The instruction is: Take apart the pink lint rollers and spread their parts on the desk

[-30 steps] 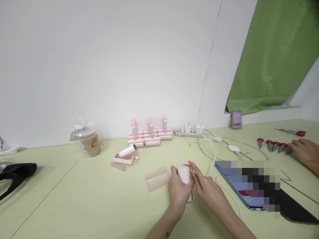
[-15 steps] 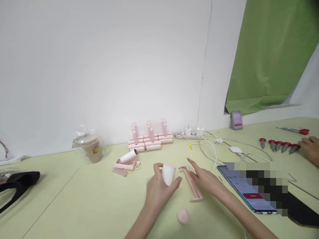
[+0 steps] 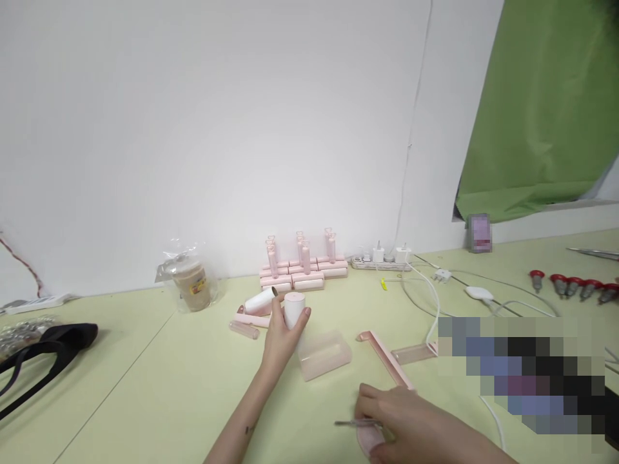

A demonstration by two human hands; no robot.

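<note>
My left hand (image 3: 279, 335) is closed around a white roll (image 3: 294, 310) with a pink end, holding it upright over the pale green table (image 3: 145, 399). A translucent pink cover (image 3: 323, 353) lies just right of that hand. My right hand (image 3: 411, 430) is low in the view, fingers pinched on thin metal tweezers (image 3: 355, 423) and resting over a small pink round cap (image 3: 368, 438). A pink L-shaped handle frame (image 3: 387, 356) lies on the table between the two hands.
Stacked pink rollers (image 3: 302, 270) stand by the wall, with another white roll and pink parts (image 3: 256, 309) in front. A bagged cup (image 3: 193, 283), a black strap (image 3: 43, 354), a power strip (image 3: 382, 261), white cables (image 3: 435, 303) and red-handled tools (image 3: 570, 285) are also there.
My left hand carried the roll up and to the left, away from the frame. My right hand dropped toward me onto the pink cap, now with tweezers. The other person's hand left the view.
</note>
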